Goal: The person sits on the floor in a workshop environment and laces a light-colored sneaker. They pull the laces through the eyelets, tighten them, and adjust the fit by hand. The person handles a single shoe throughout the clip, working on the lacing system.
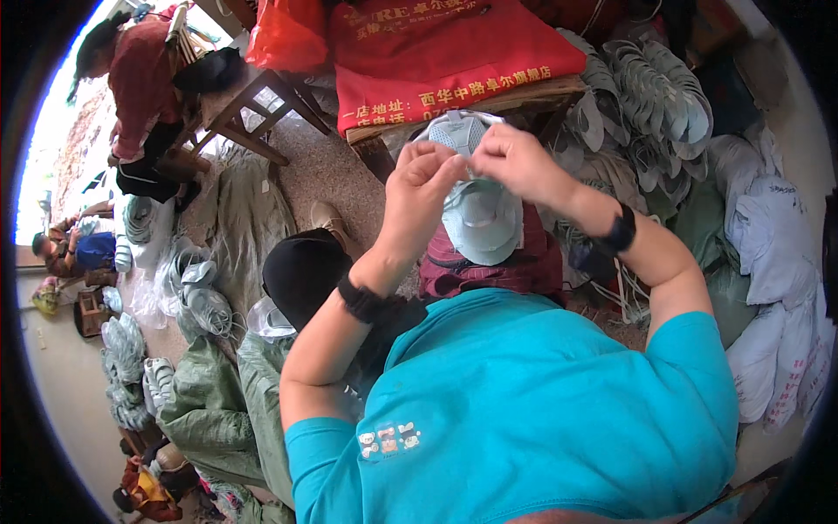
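Observation:
A pale mint-green shoe upper (482, 229) rests on my lap, with its dotted, perforated end (456, 133) pointing away from me, close to the table edge. Above its middle my two hands meet, fingertips almost touching. My left hand (419, 185) is closed in a pinch between thumb and forefinger. Also pinched is my right hand (520, 164), just to the right and slightly higher. Whatever thin thing the fingers hold is too small to make out. The hands hide part of the upper beneath them.
A wooden table (371, 144) covered with a red printed cloth (454, 61) stands ahead. Stacked shoe uppers (659, 100) hang at the far right, above white sacks (772, 236). Green sacks (209, 406) lie left. A wooden stool (240, 109) and several people are further left.

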{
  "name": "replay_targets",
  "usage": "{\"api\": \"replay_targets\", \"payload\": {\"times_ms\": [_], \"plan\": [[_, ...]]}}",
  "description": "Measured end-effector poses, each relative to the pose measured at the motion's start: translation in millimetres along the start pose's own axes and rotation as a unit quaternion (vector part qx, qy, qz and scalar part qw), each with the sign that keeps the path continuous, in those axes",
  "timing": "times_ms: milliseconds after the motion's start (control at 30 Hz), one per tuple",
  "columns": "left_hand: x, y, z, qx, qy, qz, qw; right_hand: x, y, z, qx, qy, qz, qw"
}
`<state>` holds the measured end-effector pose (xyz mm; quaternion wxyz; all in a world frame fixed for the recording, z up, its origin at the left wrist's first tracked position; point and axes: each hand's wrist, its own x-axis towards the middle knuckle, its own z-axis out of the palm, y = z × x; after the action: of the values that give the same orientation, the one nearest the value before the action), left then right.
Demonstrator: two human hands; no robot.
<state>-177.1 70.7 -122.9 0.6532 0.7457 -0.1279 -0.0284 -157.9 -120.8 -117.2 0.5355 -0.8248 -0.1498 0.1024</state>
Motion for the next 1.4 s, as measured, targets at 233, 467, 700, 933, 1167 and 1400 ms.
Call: {"api": "replay_targets", "payload": {"times_ms": [233, 467, 700, 933, 1167, 1400], "plan": [[25, 100, -23, -0.048, 0.058, 0.214, 0.974, -10, -106, -23, 0.13, -0.11, -0.156, 0.973], [28, 25, -15, -0.038, 0.157, 0.109, 0.981, 26, -55, -3, 0.025, -0.048, -0.261, 0.964], [15, 28, -22, -0.226, 0.088, -0.002, 0.97, 26, -117, -23, 0.233, -0.109, -0.15, 0.955], [-1, 56, 18, -0.133, -0.037, 0.075, 0.988, 40, -171, -21, 0.337, -0.045, -0.136, 0.931], [-8, 80, -13, 0.067, -0.107, 0.223, 0.967, 48, -131, -22, 0.266, -0.003, -0.291, 0.919], [35, 145, -61, -0.265, -0.198, 0.338, 0.881, 54, -73, -39, 0.171, -0.073, -0.119, 0.975]]}}
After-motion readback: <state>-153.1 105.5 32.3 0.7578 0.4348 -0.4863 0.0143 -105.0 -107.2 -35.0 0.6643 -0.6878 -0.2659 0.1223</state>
